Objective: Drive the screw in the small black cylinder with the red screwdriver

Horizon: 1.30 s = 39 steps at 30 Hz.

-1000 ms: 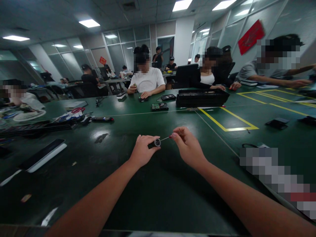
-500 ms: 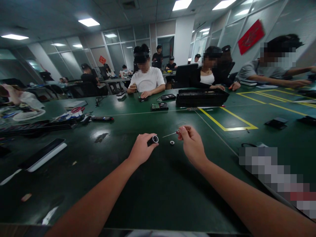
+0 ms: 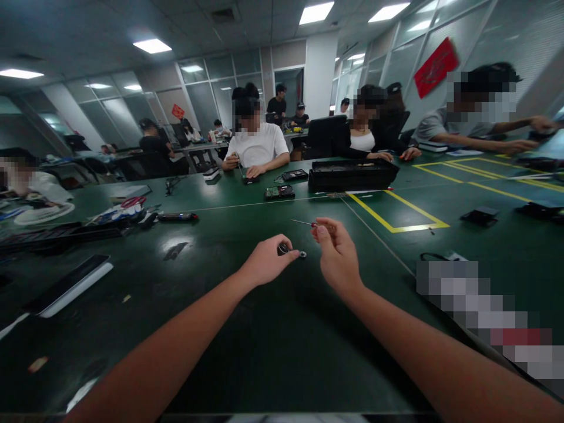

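Note:
A short black cylinder (image 3: 282,249) with a silver-rimmed round end sits in the curled fingers of my left hand (image 3: 268,258), which partly covers it. Right at that hand's thumb tip is a small round part (image 3: 302,254), pale with a dark centre; whether the thumb touches it I cannot tell. My right hand (image 3: 338,249) is closed around the handle of a screwdriver (image 3: 304,222). Its thin metal shaft points left, above the small part and apart from the cylinder.
A long black casing (image 3: 352,176) and an opened circuit-board device (image 3: 280,192) stand across the green table (image 3: 264,352). On the left lie a black-and-white flat device (image 3: 70,288) and a dark pen-like tool (image 3: 177,217). Co-workers sit opposite.
My left hand has moved right with the cylinder, its thumb now at the small round part. The cylinder's open end has turned and is more covered. The screwdriver has shifted slightly up.

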### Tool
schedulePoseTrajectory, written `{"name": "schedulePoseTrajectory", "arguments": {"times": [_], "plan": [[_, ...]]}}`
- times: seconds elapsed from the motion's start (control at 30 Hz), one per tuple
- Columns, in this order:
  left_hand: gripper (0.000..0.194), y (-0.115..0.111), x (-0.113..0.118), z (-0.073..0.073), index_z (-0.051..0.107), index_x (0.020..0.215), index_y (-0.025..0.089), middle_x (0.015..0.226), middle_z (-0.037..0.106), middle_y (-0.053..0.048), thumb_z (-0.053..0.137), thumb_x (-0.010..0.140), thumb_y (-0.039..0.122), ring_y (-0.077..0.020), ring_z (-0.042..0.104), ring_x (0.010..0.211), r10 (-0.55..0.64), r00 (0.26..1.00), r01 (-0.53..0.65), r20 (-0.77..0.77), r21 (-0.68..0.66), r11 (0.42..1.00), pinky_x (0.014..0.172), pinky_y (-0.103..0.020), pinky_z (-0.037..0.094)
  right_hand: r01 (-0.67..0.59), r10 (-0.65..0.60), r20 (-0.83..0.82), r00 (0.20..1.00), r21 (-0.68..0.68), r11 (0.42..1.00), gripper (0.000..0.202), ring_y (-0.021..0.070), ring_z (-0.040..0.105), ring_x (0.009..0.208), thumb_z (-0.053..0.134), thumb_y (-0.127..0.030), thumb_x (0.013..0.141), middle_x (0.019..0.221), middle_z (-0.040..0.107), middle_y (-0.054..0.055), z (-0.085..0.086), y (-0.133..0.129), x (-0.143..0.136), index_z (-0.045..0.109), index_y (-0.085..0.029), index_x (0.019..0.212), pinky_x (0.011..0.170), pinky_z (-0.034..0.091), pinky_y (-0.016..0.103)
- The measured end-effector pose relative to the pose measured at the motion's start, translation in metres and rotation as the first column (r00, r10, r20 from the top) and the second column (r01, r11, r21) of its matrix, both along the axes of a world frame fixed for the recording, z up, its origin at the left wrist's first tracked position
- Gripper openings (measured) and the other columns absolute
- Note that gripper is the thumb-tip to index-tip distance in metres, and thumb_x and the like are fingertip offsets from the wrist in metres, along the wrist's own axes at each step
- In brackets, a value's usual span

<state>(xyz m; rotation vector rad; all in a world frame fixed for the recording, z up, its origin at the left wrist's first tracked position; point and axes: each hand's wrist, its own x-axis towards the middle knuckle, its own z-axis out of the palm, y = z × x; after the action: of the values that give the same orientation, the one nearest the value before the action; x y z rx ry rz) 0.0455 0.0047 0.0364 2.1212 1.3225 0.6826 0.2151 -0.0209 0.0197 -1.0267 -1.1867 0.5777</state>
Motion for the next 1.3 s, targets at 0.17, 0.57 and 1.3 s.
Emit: {"name": "schedulePoseTrajectory", "arguments": {"times": [0.17, 0.57, 1.3], "plan": [[0.029, 0.018, 0.029, -0.009, 0.066, 0.115, 0.02, 0.109, 0.067, -0.01, 0.057, 0.093, 0.037, -0.0266, 0.065, 0.099, -0.131, 0.915, 0.178, -0.381, 0.091, 0.98, 0.083, -0.036, 0.05, -0.006, 0.006, 0.003, 1.0, -0.01, 1.0, 0.024, 0.0235, 0.067, 0.097, 0.053, -0.041, 0.095, 0.101, 0.071, 0.006, -0.001, 0.002, 0.004, 0.062, -0.025, 0.111, 0.088, 0.052, 0.044], [0.018, 0.018, 0.027, -0.016, 0.068, 0.102, 0.017, 0.094, 0.07, -0.013, 0.061, 0.09, 0.029, -0.0289, 0.068, 0.087, -0.105, 0.873, 0.157, -0.477, 0.07, 0.985, 0.076, -0.037, 0.052, -0.04, 0.043, 0.043, 0.998, -0.069, 0.997, 0.025, 0.0225, 0.066, 0.095, 0.051, -0.042, 0.097, 0.102, 0.07, 0.006, -0.001, -0.001, 0.004, 0.062, -0.025, 0.111, 0.088, 0.05, 0.041], [0.007, -0.059, -0.245, 0.028, 0.058, 0.084, 0.019, 0.058, 0.052, 0.007, 0.054, 0.088, 0.023, -0.007, 0.041, 0.054, 0.789, 0.213, -0.619, 0.576, -0.545, 0.565, 0.054, -0.018, 0.037, -0.126, 0.107, -0.103, 0.989, -0.198, 0.972, 0.026, 0.0202, 0.065, 0.087, 0.054, -0.046, 0.094, 0.094, 0.068, 0.004, -0.018, 0.009, -0.002, 0.065, -0.024, 0.103, 0.084, 0.052, 0.039]]}}
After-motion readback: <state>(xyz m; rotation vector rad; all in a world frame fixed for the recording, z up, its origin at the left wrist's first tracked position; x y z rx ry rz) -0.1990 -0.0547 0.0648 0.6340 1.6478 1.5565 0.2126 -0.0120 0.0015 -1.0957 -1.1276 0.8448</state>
